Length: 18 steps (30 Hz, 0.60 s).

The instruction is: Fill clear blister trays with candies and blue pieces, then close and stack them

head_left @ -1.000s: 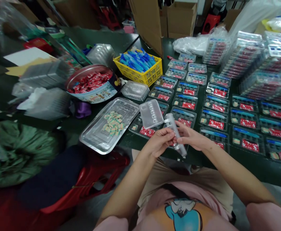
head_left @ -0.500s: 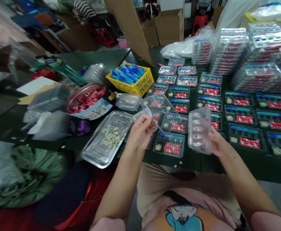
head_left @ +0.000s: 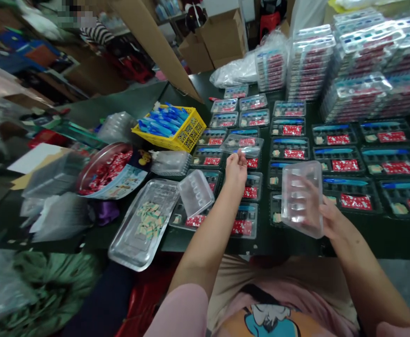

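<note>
My left hand (head_left: 235,167) reaches forward over the rows of filled trays and holds one clear plastic lid (head_left: 242,144) above them by its near edge. My right hand (head_left: 331,219) stays close to my body and grips a stack of clear lids (head_left: 302,198), held upright and tilted. The black trays (head_left: 348,195) below hold blue pens, red packets and small erasers. Another clear lid (head_left: 196,192) lies loose on the trays left of my left arm.
A yellow basket of blue pens (head_left: 171,125), a round tin of red packets (head_left: 108,171) and a metal tray with erasers (head_left: 145,223) sit to the left. Tall stacks of closed packs (head_left: 352,65) stand at the back right. Cardboard boxes (head_left: 222,35) are behind the table.
The two hands have parted. My left hand carried a single lid forward over the trays, while my right hand kept the stack of lids and moved slightly right.
</note>
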Available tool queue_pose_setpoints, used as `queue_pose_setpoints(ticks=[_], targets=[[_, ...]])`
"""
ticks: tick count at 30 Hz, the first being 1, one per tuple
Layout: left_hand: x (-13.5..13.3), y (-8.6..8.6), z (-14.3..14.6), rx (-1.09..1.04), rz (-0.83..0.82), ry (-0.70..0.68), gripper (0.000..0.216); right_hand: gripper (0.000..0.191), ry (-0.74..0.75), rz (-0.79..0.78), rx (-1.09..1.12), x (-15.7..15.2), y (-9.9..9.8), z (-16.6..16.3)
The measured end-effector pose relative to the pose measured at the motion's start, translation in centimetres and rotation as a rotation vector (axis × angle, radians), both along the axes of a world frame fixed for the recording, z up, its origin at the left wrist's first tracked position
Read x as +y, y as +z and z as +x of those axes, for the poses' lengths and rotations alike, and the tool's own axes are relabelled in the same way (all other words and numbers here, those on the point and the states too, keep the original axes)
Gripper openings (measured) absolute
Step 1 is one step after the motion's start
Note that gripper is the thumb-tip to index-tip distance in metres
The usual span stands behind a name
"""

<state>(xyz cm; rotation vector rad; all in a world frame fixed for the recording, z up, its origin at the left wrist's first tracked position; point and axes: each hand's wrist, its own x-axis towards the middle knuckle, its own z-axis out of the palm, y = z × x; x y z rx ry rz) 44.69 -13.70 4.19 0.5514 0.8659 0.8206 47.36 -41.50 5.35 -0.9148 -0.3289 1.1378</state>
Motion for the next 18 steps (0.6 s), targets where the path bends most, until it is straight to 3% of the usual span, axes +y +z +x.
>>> queue_pose_setpoints(ticks=[5, 10, 16, 18], targets=[[-0.8, -0.8, 0.0, 0.119, -0.034, 0.002, 0.024, 0.084, -0.018, -0.011, 0.018, -0.4, -0.6, 0.4], [-1.2, 0.0, -1.1, 0.165, -0.085, -0.012, 0.024, 0.084, -0.027, 0.021, 0.034, -0.6, -0.7, 0.5], [-1.8, 1.2, -4.0, 0.262, -0.150, -0.179, 0.016, 0.085, -0.054, 0.018, -0.006, -0.9, -0.2, 0.6], [-1.6, 1.3, -4.6, 0.298, -0.044, -0.219, 0.012, 0.084, -0.059, 0.009, -0.021, -1.0, -0.3, 0.7]])
